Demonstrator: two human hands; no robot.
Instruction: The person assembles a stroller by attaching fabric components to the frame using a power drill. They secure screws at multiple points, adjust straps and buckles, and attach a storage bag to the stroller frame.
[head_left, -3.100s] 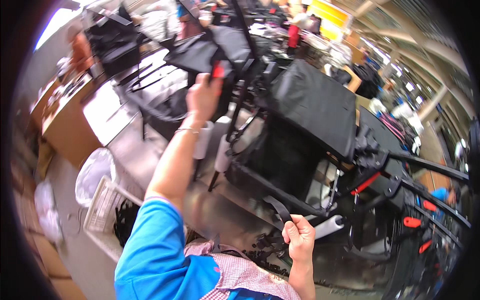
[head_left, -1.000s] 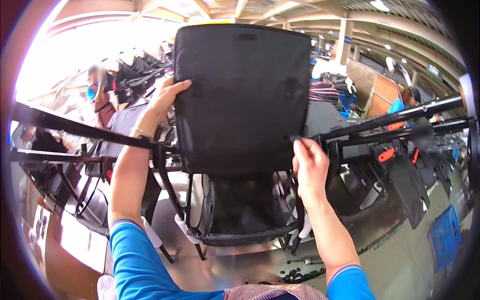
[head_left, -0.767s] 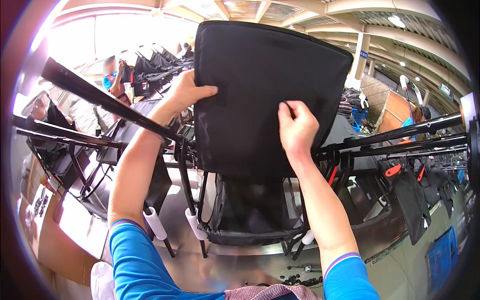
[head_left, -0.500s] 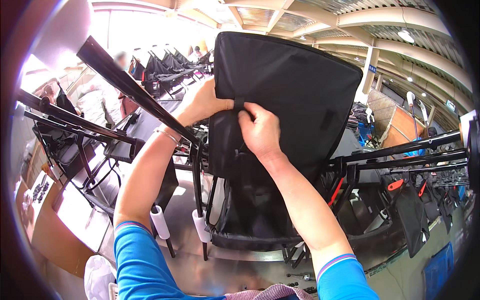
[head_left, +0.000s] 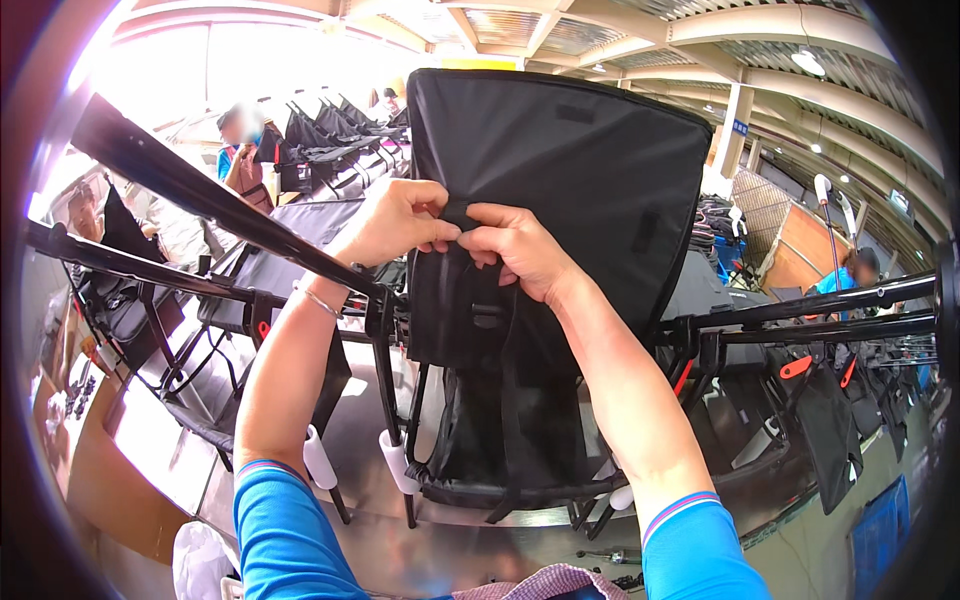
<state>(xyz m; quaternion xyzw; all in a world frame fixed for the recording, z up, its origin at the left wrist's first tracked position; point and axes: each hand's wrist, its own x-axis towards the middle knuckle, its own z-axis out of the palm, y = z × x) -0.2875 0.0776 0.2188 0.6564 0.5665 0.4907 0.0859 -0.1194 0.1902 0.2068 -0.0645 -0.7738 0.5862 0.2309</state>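
Setting: roofed workshop — steel table [head_left: 360,455] below.
Panel: black fabric seat back [head_left: 590,180] upright on black frame [head_left: 390,350], centre.
Left hand [head_left: 395,220]: strap [head_left: 455,215] pinched.
Right hand [head_left: 515,248]: same strap pinched — hands touching.

Two hands, the left hand [head_left: 392,222] and the right hand [head_left: 517,248], are meeting on one black fabric panel [head_left: 570,190], and one bracelet [head_left: 318,300] is sitting on the left wrist. One strap [head_left: 511,400] with one buckle [head_left: 487,316] is hanging below the panel, and two white tube ends [head_left: 320,460] are showing by the one metal bench [head_left: 170,440]. Two other people, one at the left [head_left: 240,150] and one at the right [head_left: 850,275], are standing farther off, and two red clips [head_left: 797,367] are hanging on the right frames.
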